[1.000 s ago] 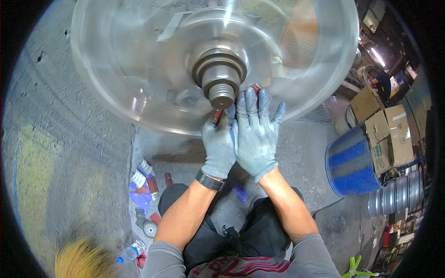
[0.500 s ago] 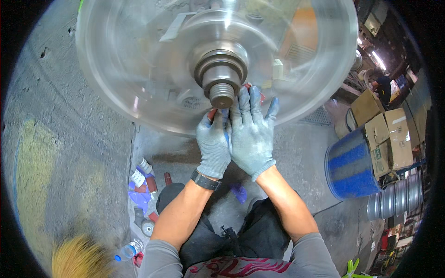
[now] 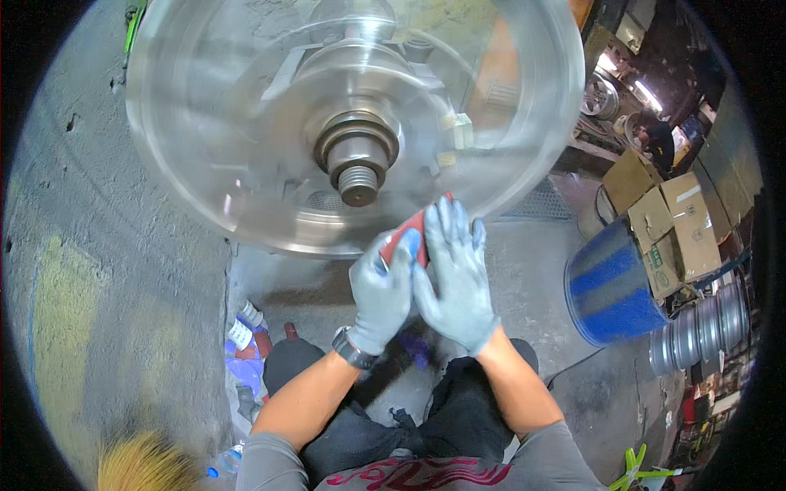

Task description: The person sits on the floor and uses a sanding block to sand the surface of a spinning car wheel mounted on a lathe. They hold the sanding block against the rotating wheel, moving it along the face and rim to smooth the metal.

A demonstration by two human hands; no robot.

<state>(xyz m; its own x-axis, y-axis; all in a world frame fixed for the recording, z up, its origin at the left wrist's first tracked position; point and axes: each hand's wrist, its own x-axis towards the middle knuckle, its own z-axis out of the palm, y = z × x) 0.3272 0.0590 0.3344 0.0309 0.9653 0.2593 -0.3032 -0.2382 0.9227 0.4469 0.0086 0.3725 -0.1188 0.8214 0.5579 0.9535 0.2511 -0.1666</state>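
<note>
A large metal wheel (image 3: 176, 176), smeared by its spin, turns on a shaft with a threaded end (image 3: 358, 185). Just below its lower right rim are both of my hands, in grey-blue gloves. My left hand (image 3: 381, 288) is closed on a folded piece of red sandpaper (image 3: 407, 234), with the thumb pressed on top. My right hand (image 3: 460, 277) lies against the sandpaper's right side, fingers stretched out and thumb apart. Its fingertips overlap the wheel's edge in the picture; whether the sandpaper touches the metal I cannot tell.
To the right stands a blue drum (image 3: 616, 282) with cardboard boxes (image 3: 684, 225) on top, beside stacked metal rims (image 3: 700, 335). Rolls and purple scraps (image 3: 246, 360) lie left of my legs, near a plastic bottle (image 3: 227, 462) and a straw broom (image 3: 143, 465). Another person (image 3: 657, 143) is far right.
Both hands have drawn down and right, away from the shaft end, and more of the red sandpaper shows between them. The view has shifted a little; the wheel keeps spinning.
</note>
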